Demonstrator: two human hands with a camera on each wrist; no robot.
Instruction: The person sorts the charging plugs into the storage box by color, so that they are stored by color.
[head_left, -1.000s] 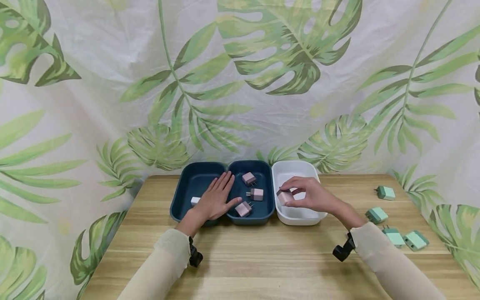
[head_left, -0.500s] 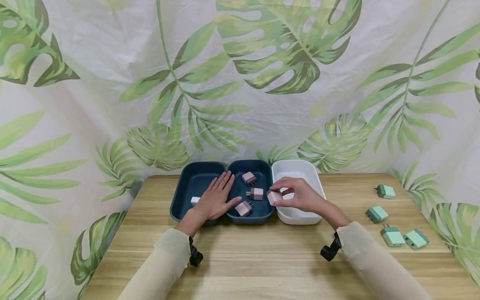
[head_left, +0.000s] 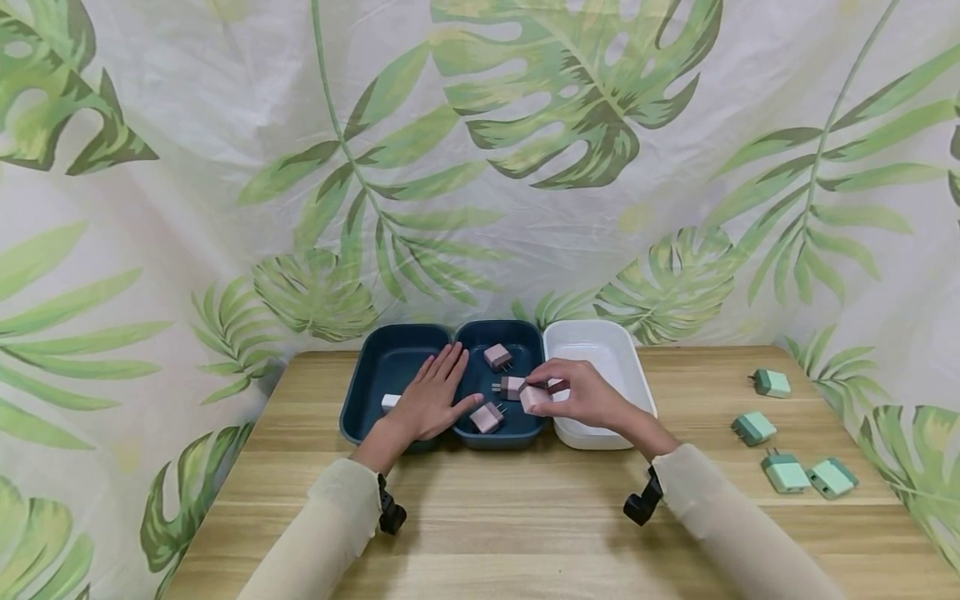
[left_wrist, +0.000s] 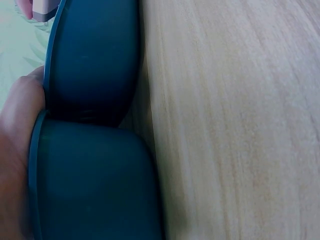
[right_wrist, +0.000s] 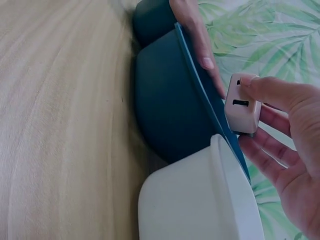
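Note:
My right hand (head_left: 585, 393) pinches a pink USB wall charger (right_wrist: 242, 106) between thumb and fingers, above the right side of the middle dark blue bin (head_left: 501, 442). The charger's port face shows in the right wrist view. Inside that bin lie three more pink chargers (head_left: 487, 417), one partly covered by the held charger. My left hand (head_left: 427, 400) lies flat with straight fingers across the adjoining rims of the middle bin and the left dark blue bin (head_left: 352, 408). A white charger (head_left: 390, 402) in the left bin is partly hidden by that hand.
A white bin (head_left: 600, 437) stands right of the middle one, touching or nearly so. Several green chargers (head_left: 786, 472) lie scattered on the right of the wooden table (head_left: 495, 525). A leaf-patterned cloth (head_left: 570, 233) hangs behind the table.
My right hand has moved left with the pink charger, from above the white bin to above the middle blue bin. The left hand has stayed put.

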